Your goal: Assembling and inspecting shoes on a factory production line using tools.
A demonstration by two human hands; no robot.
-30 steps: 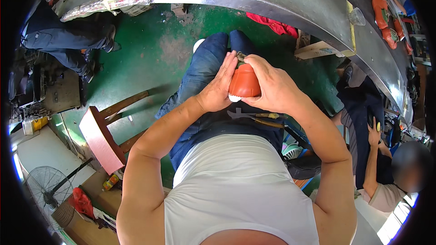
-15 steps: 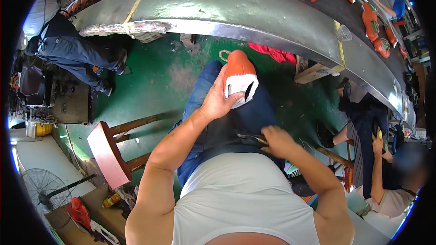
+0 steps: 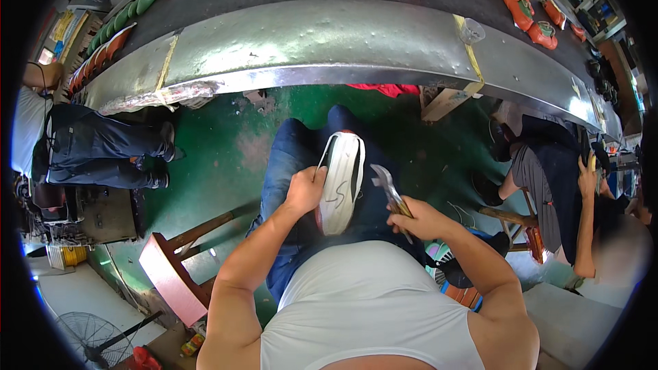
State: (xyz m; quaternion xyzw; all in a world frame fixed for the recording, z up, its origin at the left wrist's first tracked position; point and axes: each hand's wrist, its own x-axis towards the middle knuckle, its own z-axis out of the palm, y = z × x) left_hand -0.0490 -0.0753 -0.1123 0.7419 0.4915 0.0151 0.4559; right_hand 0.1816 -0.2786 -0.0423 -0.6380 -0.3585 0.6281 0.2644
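Note:
An orange shoe (image 3: 336,195) lies bottom up along my thighs. Its underside is whitish, with a dark hand-drawn mark and a black patch along the right side. My left hand (image 3: 306,190) is closed at the shoe's left edge, thumb and fingers pinching there, where a thin white strip runs up toward the far end. Just right of the shoe, my right hand (image 3: 417,218) grips metal pincers (image 3: 388,183) by the handle. Their curved head points away from me and stays apart from the shoe.
A long metal-edged bench (image 3: 274,34) with a dark top crosses ahead, carrying several orange shoes (image 3: 517,3) and rows of others. A pink-topped stool (image 3: 171,279) stands left, a fan (image 3: 92,339) behind it. One person (image 3: 103,144) stands left; another (image 3: 548,185) sits right.
The shoe has turned from toe up to bottom up and come nearer to me. My left hand has shifted to its edge. My right hand has raised the pincers beside it. The view has shifted.

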